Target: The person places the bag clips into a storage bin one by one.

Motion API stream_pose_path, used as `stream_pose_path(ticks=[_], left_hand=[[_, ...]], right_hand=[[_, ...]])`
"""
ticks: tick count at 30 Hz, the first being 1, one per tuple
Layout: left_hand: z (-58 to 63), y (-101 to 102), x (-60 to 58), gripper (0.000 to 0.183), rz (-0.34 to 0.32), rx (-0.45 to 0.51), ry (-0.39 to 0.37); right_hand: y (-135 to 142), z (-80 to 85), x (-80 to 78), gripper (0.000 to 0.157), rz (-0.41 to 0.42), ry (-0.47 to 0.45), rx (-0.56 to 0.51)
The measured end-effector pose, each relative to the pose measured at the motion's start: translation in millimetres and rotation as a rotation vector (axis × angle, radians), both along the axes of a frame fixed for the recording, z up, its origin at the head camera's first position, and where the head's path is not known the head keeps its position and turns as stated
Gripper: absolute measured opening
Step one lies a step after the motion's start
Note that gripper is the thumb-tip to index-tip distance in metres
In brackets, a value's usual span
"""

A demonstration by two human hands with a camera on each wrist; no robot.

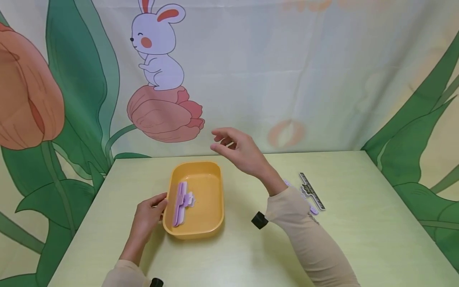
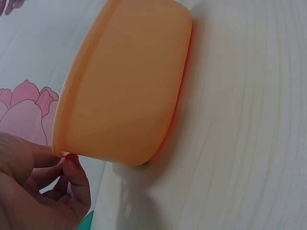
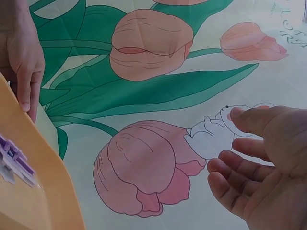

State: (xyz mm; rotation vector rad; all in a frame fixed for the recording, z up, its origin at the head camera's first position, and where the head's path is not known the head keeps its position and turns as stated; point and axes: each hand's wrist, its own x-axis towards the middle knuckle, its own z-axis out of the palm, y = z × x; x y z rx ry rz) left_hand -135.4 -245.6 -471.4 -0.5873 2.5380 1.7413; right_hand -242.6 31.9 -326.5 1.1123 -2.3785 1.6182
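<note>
A yellow plastic tray (image 1: 208,195) with rounded corners stands on the table. Inside it, along the left side, lies a purple bag clip (image 1: 181,204) with a scalloped tab. My left hand (image 1: 146,217) pinches the tray's left rim between thumb and fingers, which the left wrist view shows at a corner of the orange-looking wall (image 2: 124,86). Raised above the tray's back right corner is my right hand (image 1: 242,151), its fingers loosely bent and nothing in them. The right wrist view also shows this hand (image 3: 268,163) holding nothing.
On the table's right side lies a black-and-white clip (image 1: 312,192) with ruler-like marks. Beside it, a purple piece (image 1: 314,210) is partly covered by the right sleeve (image 1: 297,215). A curtain (image 1: 244,79) printed with a rabbit and tulips hangs behind the table's back edge.
</note>
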Motion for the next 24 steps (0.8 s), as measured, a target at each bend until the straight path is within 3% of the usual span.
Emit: stream_pose_path(ticks=[24], left_hand=[[1.6, 1.2, 0.9, 0.042, 0.002, 0.005, 0.004]], right_hand=[[63.3, -9.9, -1.7, 0.037, -0.071, -0.009, 0.043]])
